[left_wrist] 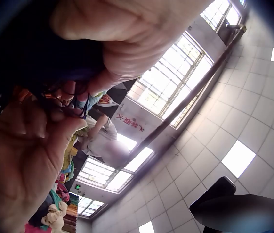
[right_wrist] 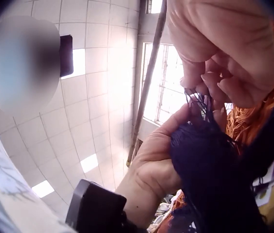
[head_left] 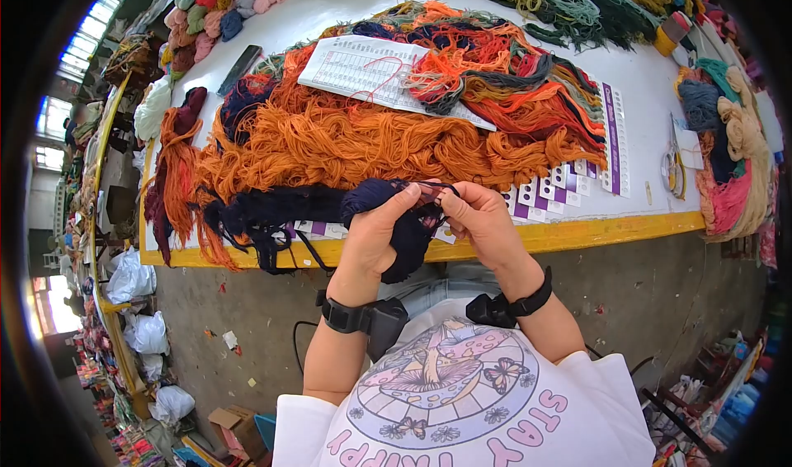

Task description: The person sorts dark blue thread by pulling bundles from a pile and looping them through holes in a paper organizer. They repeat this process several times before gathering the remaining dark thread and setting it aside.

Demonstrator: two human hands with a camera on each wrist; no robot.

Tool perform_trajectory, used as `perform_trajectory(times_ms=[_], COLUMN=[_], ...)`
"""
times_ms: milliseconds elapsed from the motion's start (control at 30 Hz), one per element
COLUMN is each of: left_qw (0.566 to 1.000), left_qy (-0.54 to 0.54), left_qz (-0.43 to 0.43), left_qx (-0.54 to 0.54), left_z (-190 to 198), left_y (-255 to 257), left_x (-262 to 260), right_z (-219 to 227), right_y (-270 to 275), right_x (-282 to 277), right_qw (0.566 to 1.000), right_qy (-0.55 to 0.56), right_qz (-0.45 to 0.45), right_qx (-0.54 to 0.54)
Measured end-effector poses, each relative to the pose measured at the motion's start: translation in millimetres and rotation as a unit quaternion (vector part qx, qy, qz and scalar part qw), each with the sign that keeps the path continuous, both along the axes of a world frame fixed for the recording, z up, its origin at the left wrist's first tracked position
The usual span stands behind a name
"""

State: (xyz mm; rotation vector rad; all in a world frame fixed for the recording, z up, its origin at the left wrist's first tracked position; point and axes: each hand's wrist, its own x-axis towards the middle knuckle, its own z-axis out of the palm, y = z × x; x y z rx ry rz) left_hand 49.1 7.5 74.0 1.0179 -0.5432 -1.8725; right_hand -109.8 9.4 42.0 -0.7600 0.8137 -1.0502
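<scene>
A dark navy skein of yarn hangs over the table's front edge from my left hand, which grips it with the thumb on top. My right hand is close beside, its thumb and fingers pinching thin strands at the skein's end. In the right wrist view a few fine strands stretch between the fingertips of both hands, above the thick navy bundle. More navy yarn lies along the table's front edge to the left. Behind the hands spreads a long heap of orange yarn.
A printed sheet lies on the mixed red and orange yarn. Purple-and-white punched cards stick out at the right. Scissors lie near the right end, by pink and beige skeins. The table has a yellow edge.
</scene>
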Motion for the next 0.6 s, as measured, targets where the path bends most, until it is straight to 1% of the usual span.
perform_trajectory(times_ms=[100,200,300,400,467,500,533,600], left_qw=[1.0,0.997,0.998,0.998,0.999,0.999,0.998,0.995], left_qy=[0.007,-0.02,-0.006,0.009,-0.007,-0.015,-0.031,-0.063], left_qz=[-0.003,-0.014,-0.005,-0.003,-0.007,-0.011,0.001,0.024], left_qx=[-0.02,-0.07,-0.068,-0.059,-0.052,-0.049,-0.058,-0.076], left_z=[4,3,1,-3,3,6,7,8], left_y=[0,2,1,0,1,0,0,3], left_x=[-2,-7,-6,-4,-9,-11,-12,-13], right_z=[-1,5,3,4,3,1,-1,-1], right_y=[0,0,-2,-4,-3,-3,-4,-6], right_x=[0,2,-1,-7,-2,-1,-2,-9], right_qw=[0.999,1.0,0.997,0.997,0.997,0.988,0.973,0.923], right_qy=[-0.042,0.007,-0.054,-0.046,0.054,0.104,0.167,0.291], right_qz=[-0.002,-0.002,-0.001,0.017,0.009,0.003,-0.023,-0.075], right_qx=[0.031,0.002,0.063,0.063,-0.054,-0.112,-0.156,-0.24])
